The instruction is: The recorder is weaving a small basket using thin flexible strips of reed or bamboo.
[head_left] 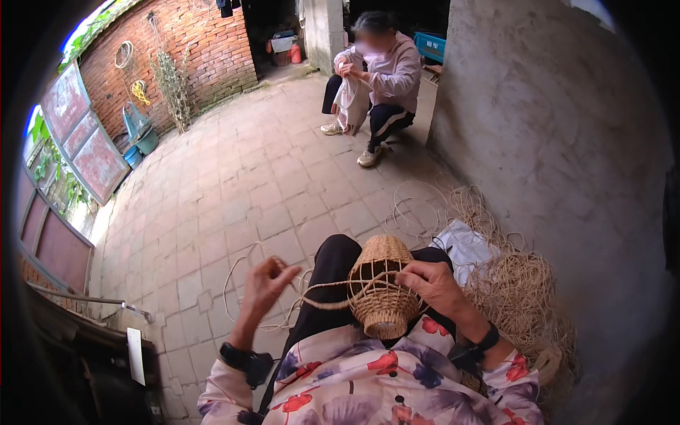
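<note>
Tan woven basket [386, 306] rests between 2 dark-trousered knees [336, 256], probably for steadiness. At its right side, the right hand [432, 282] pinches cord [331, 306], seemingly for tension; at left, the left hand [266, 285] is curled, its hold on any strand unclear. Loose fibre [517, 290] lies right, likely for easy reach.

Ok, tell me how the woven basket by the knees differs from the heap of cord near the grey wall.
The woven basket has a definite rounded form with an open-ribbed middle, while the heap of cord is a loose tangle. The heap of cord spreads wider than the woven basket. The woven basket is held up between the knees; the heap of cord lies on the ground. Both are tan.
</note>
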`<state>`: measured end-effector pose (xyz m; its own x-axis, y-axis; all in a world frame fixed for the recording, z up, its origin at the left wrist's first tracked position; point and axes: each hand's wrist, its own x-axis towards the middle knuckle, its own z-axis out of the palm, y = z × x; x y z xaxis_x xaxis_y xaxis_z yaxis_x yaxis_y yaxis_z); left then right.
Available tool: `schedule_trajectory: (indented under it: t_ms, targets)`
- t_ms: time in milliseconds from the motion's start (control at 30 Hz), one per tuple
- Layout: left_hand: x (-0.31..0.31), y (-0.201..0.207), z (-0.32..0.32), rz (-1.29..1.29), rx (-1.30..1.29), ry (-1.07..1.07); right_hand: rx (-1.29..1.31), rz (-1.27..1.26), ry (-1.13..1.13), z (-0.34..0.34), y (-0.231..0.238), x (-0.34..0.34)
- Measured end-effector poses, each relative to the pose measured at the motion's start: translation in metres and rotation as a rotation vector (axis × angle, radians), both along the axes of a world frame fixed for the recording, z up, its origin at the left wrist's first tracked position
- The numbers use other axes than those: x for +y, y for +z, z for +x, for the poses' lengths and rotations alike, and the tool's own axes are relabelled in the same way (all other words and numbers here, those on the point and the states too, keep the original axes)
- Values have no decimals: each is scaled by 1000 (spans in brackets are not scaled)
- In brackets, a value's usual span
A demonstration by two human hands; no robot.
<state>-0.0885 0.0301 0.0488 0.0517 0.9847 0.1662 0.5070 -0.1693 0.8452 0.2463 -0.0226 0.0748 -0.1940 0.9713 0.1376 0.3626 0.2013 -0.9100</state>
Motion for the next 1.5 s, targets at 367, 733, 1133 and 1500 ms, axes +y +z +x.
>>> schedule_trajectory:
  t_ms: [367, 733, 1133, 1500]
  targets:
    - [-11, 3, -9, 137, 417, 382, -190, 125, -147, -2, 7, 8]
    - [-35, -32, 67, 53, -61, -404, -198, 114, -57, -27, 7, 37]
    - [-21, -48, 69, -922, -759, -442, -456, 247, -185, -28, -52, 45]
    - [-8, -1, 130, -934, -621, -626, -97, -4, -288, 26, -93, 12]
